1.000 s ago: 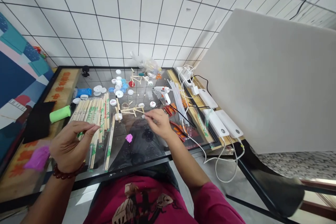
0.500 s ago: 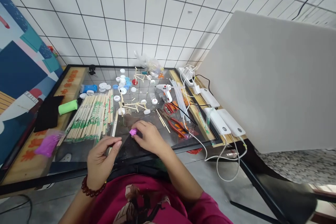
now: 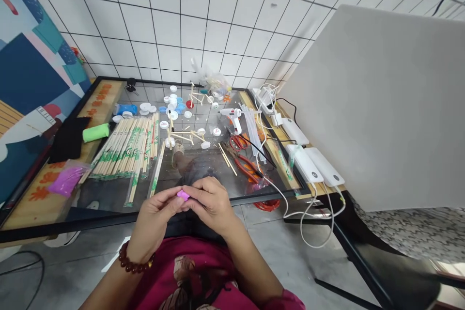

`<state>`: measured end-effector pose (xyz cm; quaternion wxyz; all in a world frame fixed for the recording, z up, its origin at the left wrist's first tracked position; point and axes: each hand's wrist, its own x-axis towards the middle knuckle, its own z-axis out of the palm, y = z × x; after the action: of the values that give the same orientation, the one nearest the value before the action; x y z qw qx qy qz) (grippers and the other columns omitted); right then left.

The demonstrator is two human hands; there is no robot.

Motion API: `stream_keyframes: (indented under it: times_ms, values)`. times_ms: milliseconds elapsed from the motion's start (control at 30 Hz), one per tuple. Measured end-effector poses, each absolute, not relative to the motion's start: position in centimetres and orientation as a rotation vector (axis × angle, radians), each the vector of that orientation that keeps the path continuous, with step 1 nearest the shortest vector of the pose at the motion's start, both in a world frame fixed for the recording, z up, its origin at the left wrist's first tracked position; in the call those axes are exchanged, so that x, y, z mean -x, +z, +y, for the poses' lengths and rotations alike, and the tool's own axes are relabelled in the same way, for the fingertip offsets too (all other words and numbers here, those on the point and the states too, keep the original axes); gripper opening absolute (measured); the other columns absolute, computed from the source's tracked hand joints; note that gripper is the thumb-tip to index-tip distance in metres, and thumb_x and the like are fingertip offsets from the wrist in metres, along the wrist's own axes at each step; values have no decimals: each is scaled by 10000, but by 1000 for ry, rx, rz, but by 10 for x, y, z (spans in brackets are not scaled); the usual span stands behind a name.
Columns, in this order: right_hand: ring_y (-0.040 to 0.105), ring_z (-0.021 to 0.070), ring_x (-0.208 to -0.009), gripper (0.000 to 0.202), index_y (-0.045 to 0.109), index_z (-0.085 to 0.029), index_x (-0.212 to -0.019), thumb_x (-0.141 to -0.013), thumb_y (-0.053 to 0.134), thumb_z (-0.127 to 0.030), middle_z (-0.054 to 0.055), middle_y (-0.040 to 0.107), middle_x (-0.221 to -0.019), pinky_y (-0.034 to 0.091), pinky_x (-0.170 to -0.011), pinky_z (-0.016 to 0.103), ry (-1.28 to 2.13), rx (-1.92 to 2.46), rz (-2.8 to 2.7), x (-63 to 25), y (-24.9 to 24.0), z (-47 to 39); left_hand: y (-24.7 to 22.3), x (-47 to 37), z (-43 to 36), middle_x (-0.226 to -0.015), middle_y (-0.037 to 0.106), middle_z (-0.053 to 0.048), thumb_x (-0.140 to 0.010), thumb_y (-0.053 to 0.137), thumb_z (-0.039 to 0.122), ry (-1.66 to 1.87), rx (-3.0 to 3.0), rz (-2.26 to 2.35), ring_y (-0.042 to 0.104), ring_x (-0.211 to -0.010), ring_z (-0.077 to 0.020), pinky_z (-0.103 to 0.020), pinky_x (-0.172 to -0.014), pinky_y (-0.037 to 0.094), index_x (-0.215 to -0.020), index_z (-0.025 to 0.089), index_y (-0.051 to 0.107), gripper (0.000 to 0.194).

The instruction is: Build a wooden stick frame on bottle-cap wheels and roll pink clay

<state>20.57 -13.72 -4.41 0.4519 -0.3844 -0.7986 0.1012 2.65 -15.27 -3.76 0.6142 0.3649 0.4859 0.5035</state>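
Note:
Between my two hands, near the table's front edge, is a small lump of purple clay (image 3: 183, 195). My left hand (image 3: 156, 218) pinches it from the left with thumb and forefinger. The fingers of my right hand (image 3: 211, 203) close on its other side. Beyond them on the dark glass top stands a small frame of joined sticks (image 3: 181, 134) with white caps at its ends. A bag of purple clay (image 3: 67, 179) lies at the left, below a green roll (image 3: 96, 132). Wrapped chopsticks (image 3: 125, 147) are spread left of the stick frame.
Red-handled pliers (image 3: 247, 167), red scissors (image 3: 239, 143) and a white glue gun (image 3: 232, 117) lie to the right, near clear glue sticks (image 3: 253, 133). White power banks (image 3: 305, 163) with looping cables line the right edge. Bottle caps (image 3: 173, 106) cluster toward the back.
My left hand has moved right and taken hold of the purple clay too. Both hands are now together at the table's front edge. The view has shifted slightly.

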Motion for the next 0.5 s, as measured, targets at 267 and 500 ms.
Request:
stream_keyframes:
  times_ms: [267, 500]
  values:
    - [712, 170, -888, 275, 725, -273, -1261, -997, 685, -343, 56, 742, -1000, 594, -776, 297, 474, 863, -1838, -202, -40, -145, -45, -25, -149, -728, 804, -36, -683, 907, 433, 1288, -1051, 1209, 705, -608, -155, -256, -625, 628, -819, 250, 856, 233]
    - [709, 175, -942, 187, 731, -215, -1166, -1022, 623, -268, 78, 731, -1029, 612, -844, 304, 392, 893, -1907, -203, -40, -144, -44, -22, -158, -884, 836, -53, -749, 858, 428, 1181, -1049, 1165, 754, -701, -160, -269, -731, 654, -1002, 227, 852, 323]
